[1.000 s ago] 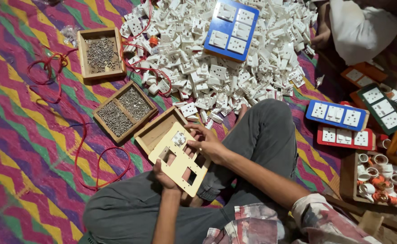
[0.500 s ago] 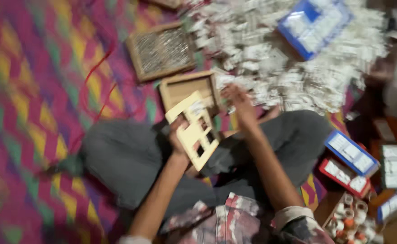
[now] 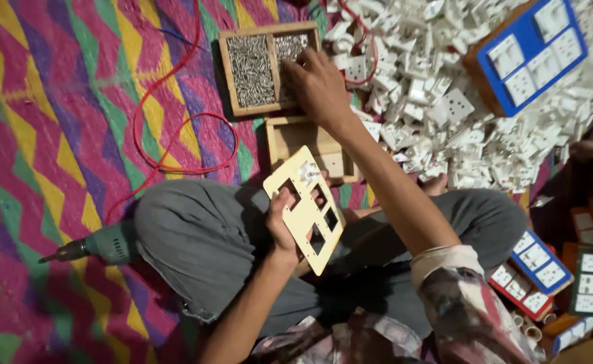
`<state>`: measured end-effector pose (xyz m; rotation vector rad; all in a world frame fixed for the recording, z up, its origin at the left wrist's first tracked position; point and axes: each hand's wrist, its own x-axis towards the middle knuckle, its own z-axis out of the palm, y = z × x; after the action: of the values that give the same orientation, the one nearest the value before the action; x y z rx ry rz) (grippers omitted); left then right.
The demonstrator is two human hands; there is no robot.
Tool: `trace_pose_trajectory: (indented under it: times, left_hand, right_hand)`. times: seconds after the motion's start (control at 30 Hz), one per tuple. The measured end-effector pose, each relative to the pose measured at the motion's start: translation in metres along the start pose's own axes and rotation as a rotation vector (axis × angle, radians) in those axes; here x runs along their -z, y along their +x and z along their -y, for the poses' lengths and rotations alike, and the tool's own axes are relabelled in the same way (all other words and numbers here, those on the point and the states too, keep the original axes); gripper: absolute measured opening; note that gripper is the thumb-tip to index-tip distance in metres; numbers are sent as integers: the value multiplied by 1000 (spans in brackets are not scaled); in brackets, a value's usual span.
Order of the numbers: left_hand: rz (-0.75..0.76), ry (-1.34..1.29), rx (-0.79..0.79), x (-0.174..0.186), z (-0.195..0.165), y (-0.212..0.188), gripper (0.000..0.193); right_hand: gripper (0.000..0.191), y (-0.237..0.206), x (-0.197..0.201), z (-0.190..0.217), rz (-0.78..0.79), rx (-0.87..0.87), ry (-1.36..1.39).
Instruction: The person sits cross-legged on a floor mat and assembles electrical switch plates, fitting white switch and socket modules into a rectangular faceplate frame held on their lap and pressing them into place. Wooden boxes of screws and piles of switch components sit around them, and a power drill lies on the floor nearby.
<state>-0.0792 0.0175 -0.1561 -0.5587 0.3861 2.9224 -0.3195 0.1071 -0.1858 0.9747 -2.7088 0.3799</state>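
Cream cut-out plate gripped edgewise in my left hand; right hand fingers loosely curled over the wooden screw tray; blue socket board lies at the mat's far right corner.

No packages, labels, signs, screens.

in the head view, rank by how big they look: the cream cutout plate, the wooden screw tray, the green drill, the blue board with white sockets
1. Blue board with white sockets, partly cut off by the frame edge.
2. Wooden screw tray, close to the board in size, so that order is unsure.
3. Cream cutout plate, held nearer the camera.
4. Green drill, partly hidden by the knee.
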Motion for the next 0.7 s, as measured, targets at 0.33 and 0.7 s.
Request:
trace_pose_trajectory:
  times: [0.33,0.7]
  left_hand:
    - [-6,73,24,4,-11,0,81]
    - [15,-8,9,22,5,-8,71]
  right_hand:
    - [10,-4,-12,11,-75,-53,131]
    - [33,-10,2,8,-2,-112,312]
